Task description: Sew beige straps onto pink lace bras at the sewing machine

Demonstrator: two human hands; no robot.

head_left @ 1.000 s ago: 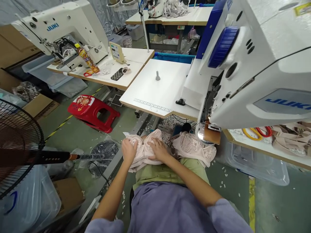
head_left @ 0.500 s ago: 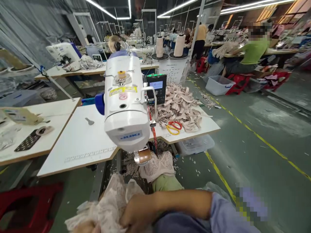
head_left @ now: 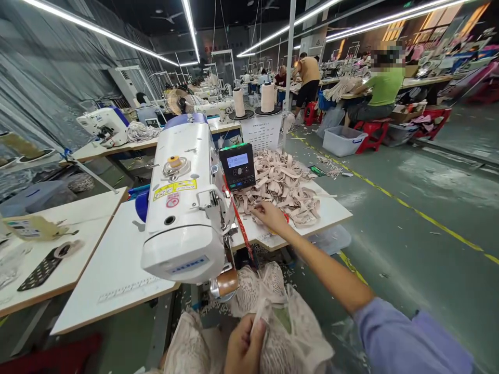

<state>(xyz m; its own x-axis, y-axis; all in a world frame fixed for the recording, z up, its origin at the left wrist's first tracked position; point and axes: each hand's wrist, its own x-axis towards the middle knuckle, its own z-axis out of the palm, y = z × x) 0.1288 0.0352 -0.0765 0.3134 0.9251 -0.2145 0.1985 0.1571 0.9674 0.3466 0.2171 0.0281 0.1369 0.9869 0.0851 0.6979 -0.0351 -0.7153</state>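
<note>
My left hand (head_left: pixel 245 345) pinches the edge of a beige lace bra (head_left: pixel 298 332) low in the view. More pale lace pieces (head_left: pixel 187 343) lie to its left, and another lace cup (head_left: pixel 249 288) hangs just beyond, below the machine. My right hand (head_left: pixel 271 217) is stretched forward to the near edge of a heap of beige fabric straps (head_left: pixel 286 179). Its fingers are pinched together; whether a strap is between them is too small to tell. Red-handled scissors (head_left: pixel 287 218) are mostly hidden behind that hand. Left of it stands a white sewing machine (head_left: pixel 181 208).
A control panel (head_left: pixel 237 166) is mounted on the machine's right side. Two thread cones (head_left: pixel 267 97) stand behind it. The white tabletop (head_left: pixel 113 265) extends left, with a transparent bin (head_left: pixel 331 239) under its right end. A person in green (head_left: pixel 385 85) sits farther right.
My right hand has gone from the lace in my lap up and forward to the strap heap. My left hand now holds the lace bra farther right. The camera view has shifted.
</note>
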